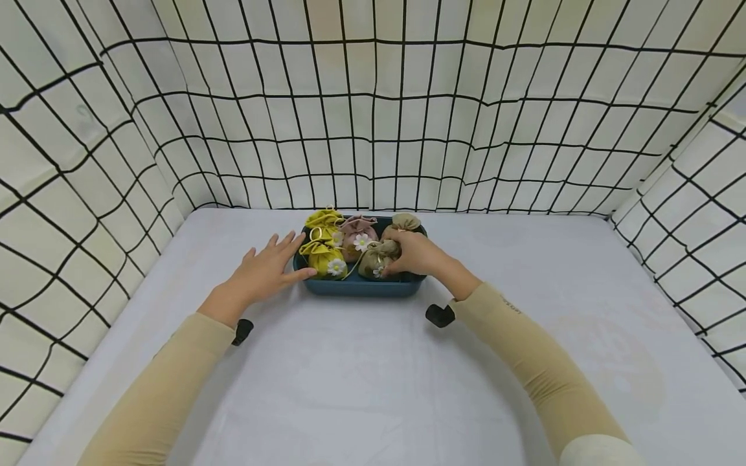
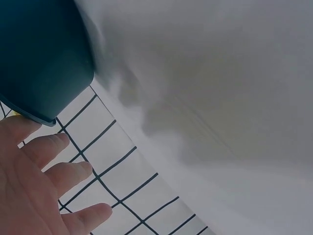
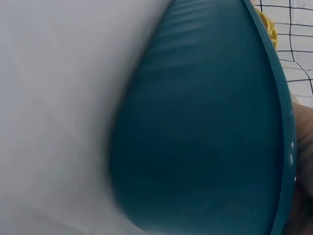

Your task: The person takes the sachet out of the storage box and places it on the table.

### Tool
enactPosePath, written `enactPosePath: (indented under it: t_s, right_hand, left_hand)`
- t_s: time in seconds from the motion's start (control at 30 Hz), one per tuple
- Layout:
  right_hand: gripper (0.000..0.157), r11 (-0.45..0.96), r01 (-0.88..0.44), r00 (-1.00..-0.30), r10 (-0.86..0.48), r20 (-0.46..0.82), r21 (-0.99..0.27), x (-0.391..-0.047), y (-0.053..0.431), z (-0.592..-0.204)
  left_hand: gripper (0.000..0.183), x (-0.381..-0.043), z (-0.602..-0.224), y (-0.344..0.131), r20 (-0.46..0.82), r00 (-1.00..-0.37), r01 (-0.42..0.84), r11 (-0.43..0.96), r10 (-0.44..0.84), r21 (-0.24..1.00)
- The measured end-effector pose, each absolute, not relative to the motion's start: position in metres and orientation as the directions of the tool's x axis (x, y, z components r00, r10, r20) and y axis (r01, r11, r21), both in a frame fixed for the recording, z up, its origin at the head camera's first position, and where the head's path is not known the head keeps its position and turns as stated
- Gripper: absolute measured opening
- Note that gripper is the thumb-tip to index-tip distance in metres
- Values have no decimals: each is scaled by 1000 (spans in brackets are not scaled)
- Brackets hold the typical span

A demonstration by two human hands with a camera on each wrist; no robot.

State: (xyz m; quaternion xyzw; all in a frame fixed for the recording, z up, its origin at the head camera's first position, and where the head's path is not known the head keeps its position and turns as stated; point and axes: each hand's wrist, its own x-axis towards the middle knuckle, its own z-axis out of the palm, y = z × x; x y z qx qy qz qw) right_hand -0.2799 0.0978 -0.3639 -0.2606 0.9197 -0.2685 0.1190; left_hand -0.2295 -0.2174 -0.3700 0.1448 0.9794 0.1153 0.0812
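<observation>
While the right hand (image 1: 416,251) grips the front khaki pouch (image 1: 370,261) inside the blue tray (image 1: 361,288), the left hand (image 1: 263,268) lies with its fingers spread at the tray's left end. Yellow pouches (image 1: 319,263) and a pink pouch (image 1: 352,251) sit alongside.

Dark teal tray (image 1: 361,288) at the clock's centre, near the far edge of a white table (image 1: 361,382). Inside the tray, small gathered pouches: yellow pouch (image 1: 322,219) at ten o'clock; second yellow pouch (image 1: 324,258) with white flower (image 1: 336,266) at eight; pink pouch (image 1: 352,232) with another white flower (image 1: 361,242) at twelve; tan pouch (image 1: 406,221) at two; brown pouch (image 1: 370,261) toward four, gripped by the right hand (image 1: 416,252). Left hand (image 1: 269,270) at nine, fingers spread at the rim. Beige sleeves (image 1: 166,388) reaching in from eight and four. Black grid (image 1: 373,96) over white walls, nine through twelve to three.
</observation>
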Motion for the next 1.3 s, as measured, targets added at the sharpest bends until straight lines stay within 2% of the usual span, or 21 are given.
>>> enactPosePath:
  t_s: [0.83,1.3]
  right_hand:
    - [52,709,-404,-850,-525,-49,-579,-276,91,-371]
    - [56,711,-411,-850,-525,-42,-570,-273,91,-363]
  left_hand:
    - [92,-226,-374,-217,-79,-946,298,942,313,157]
    - [94,-228,-374,-219,-78,-948,295,943,309,151]
